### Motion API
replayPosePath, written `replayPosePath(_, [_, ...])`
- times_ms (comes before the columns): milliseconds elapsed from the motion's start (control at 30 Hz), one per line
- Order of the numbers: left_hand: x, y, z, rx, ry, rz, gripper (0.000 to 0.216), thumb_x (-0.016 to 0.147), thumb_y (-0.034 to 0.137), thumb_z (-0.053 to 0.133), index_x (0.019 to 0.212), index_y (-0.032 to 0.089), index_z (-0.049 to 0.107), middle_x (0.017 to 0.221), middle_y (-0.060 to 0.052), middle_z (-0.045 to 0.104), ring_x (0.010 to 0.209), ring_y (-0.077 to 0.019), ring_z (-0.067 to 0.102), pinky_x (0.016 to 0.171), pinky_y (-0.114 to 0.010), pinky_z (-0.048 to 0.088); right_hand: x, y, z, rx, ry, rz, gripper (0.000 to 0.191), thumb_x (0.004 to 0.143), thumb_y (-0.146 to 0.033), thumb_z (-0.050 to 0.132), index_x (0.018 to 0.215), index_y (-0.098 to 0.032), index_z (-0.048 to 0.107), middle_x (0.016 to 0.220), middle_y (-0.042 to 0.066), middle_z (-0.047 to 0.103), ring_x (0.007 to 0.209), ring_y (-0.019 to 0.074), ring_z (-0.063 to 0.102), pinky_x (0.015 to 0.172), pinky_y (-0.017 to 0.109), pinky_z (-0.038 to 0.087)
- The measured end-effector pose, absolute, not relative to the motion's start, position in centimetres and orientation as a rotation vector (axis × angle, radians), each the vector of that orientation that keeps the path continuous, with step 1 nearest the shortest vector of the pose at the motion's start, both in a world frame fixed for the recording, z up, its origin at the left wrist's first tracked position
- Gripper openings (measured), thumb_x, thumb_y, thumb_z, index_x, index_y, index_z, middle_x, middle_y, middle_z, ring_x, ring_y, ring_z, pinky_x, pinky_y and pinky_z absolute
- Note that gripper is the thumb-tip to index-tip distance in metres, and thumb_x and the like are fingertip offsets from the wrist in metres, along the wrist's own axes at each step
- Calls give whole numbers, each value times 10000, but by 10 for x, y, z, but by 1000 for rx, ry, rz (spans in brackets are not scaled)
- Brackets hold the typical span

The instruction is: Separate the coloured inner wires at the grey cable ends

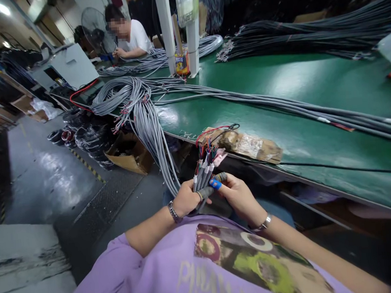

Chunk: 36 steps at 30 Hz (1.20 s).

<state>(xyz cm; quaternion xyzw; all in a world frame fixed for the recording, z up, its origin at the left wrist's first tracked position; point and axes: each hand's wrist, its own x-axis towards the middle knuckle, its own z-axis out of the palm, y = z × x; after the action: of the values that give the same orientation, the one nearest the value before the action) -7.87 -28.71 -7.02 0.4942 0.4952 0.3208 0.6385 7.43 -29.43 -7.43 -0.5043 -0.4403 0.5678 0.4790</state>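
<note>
My left hand point(184, 199) is closed around a bunch of grey cable ends point(203, 172) whose stripped coloured wires fan upward. My right hand point(237, 193) pinches the same bunch near a blue-taped fingertip point(215, 183), fingers on the cable sheaths. The grey cables run from my hands up over the edge of the green table point(278, 97) in a thick bundle point(143, 110). Both wrists wear bracelets.
A taped cardboard pad point(248, 144) lies on the table edge just beyond my hands. More cable bundles point(307, 29) lie at the table's far side. A person in a white shirt point(132, 35) works at the far left end. Cardboard box point(130, 155) and cable coils point(85, 135) sit on the floor.
</note>
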Motion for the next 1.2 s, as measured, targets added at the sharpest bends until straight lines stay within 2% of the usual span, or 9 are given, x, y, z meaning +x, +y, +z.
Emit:
replayPosePath(133, [-78, -284, -70, 1053, 1121, 867, 411, 679, 507, 713, 672, 107, 621, 538, -27, 608, 438, -89, 533, 436, -188, 371, 76, -295, -74, -1187, -1022, 1482, 310, 711, -457, 699, 736, -168, 589, 554, -32, 512, 500, 99, 400, 497, 246, 311])
replayPosePath(267, [-79, -282, -66, 952, 1093, 945, 370, 676, 468, 714, 700, 111, 621, 581, -33, 632, 427, -88, 534, 435, -198, 396, 75, -295, -75, -1151, -1071, 1484, 304, 720, -457, 694, 706, -174, 585, 540, -38, 480, 512, 105, 401, 514, 255, 328])
replayPosePath(467, [-83, -282, -65, 991, 1141, 800, 392, 630, 471, 736, 687, 103, 614, 598, -52, 638, 470, -104, 575, 464, -200, 428, 75, -296, -75, -1189, -1167, 1380, 301, 725, -474, 674, 733, -183, 595, 633, 4, 574, 560, 130, 463, 537, 272, 376])
replayPosePath(633, [-81, -282, -68, 1036, 1125, 714, 418, 582, 462, 780, 708, 102, 610, 609, -42, 636, 483, -118, 595, 460, -201, 432, 77, -296, -74, -1210, -1236, 1310, 286, 725, -458, 667, 721, -182, 593, 642, 10, 595, 577, 137, 498, 545, 268, 404])
replayPosePath(900, [-79, -279, -61, 826, 1153, 995, 375, 602, 438, 765, 690, 113, 601, 537, -10, 596, 433, -98, 546, 444, -216, 444, 78, -303, -65, -1167, -1379, 1290, 316, 715, -501, 670, 690, -192, 610, 665, 26, 627, 616, 155, 527, 597, 282, 460])
replayPosePath(1067, [-79, -283, -62, 881, 1131, 1019, 359, 625, 439, 754, 648, 121, 590, 527, -1, 585, 400, -82, 514, 410, -208, 417, 82, -301, -71, -1150, -1247, 1474, 382, 741, -564, 630, 770, -183, 627, 666, 14, 587, 599, 138, 504, 584, 273, 442])
replayPosePath(1200, [-77, -289, -60, 947, 1126, 975, 375, 631, 451, 752, 610, 114, 588, 516, -12, 585, 402, -85, 516, 411, -205, 413, 80, -296, -71, -1095, -1059, 1668, 408, 744, -564, 641, 866, -174, 625, 743, 27, 620, 624, 128, 531, 588, 263, 434])
